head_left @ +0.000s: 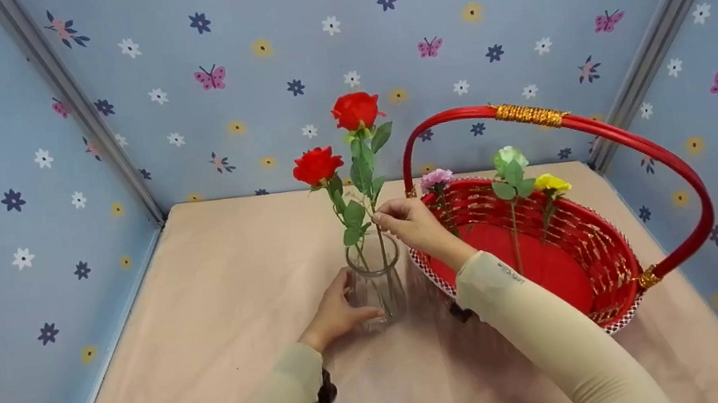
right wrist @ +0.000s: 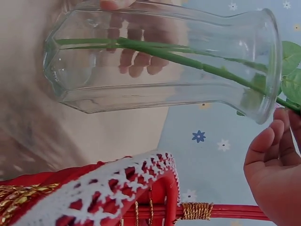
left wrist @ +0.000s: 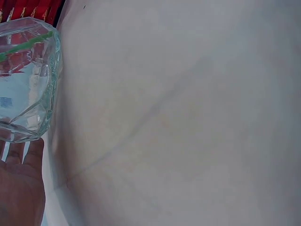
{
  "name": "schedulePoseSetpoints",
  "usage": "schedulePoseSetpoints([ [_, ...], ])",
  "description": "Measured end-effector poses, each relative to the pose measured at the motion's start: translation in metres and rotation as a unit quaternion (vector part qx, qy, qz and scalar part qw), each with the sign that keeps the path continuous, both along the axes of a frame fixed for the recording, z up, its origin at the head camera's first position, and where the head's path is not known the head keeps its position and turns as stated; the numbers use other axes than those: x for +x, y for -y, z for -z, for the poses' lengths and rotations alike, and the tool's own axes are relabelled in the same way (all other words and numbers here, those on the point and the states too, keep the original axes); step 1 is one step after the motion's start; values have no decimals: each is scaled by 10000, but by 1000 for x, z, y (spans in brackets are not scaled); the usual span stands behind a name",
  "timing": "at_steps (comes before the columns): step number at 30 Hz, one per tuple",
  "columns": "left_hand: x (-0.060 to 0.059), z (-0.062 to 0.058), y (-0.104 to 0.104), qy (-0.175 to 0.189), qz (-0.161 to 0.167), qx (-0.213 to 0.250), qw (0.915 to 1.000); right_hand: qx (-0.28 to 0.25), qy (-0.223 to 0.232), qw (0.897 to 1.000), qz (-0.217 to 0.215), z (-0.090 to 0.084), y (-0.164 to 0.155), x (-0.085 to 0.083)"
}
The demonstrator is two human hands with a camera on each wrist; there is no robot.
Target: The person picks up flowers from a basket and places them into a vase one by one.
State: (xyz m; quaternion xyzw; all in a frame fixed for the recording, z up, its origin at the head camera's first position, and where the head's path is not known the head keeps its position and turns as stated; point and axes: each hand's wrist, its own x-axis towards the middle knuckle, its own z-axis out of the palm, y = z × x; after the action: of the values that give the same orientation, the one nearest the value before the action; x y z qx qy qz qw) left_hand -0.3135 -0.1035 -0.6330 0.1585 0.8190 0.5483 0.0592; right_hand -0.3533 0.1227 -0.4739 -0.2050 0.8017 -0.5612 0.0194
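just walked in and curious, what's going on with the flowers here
A person is arranging artificial flowers. The left hand holds a clear glass vase on the table, with two red roses standing in it. The right hand pinches a rose stem just above the vase mouth. Beside it, a red basket holds pink, green and yellow flowers.

The site was a staged recording booth: wallpaper panels (head_left: 308,40) printed with flowers and butterflies, joined by metal corner strips (head_left: 75,108), enclosed a cloth-covered table (head_left: 209,335)
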Motion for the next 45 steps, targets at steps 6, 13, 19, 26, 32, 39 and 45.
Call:
schedulePoseSetpoints([
  [6,0,-1,-1,95,-37,-5,9999,340,3,9993,-124,3,-1,2],
  [13,2,-3,-3,25,-33,136,9999,433,102,9990,-104,8,-1,4],
  [19,2,-2,-3,13,-19,77,10000,350,131,9993,-81,10,0,4],
  [26,0,-2,-3,1,31,103,9999,500,146,9986,132,7,-6,4],
  [32,0,-2,-2,-117,29,113,9999,437,324,9983,228,6,-17,5],
  [39,0,-2,-2,-20,2,68,10000,442,476,9971,402,5,-30,4],
  [45,2,-2,-2,44,-65,98,9999,549,665,9948,535,5,-42,3],
])
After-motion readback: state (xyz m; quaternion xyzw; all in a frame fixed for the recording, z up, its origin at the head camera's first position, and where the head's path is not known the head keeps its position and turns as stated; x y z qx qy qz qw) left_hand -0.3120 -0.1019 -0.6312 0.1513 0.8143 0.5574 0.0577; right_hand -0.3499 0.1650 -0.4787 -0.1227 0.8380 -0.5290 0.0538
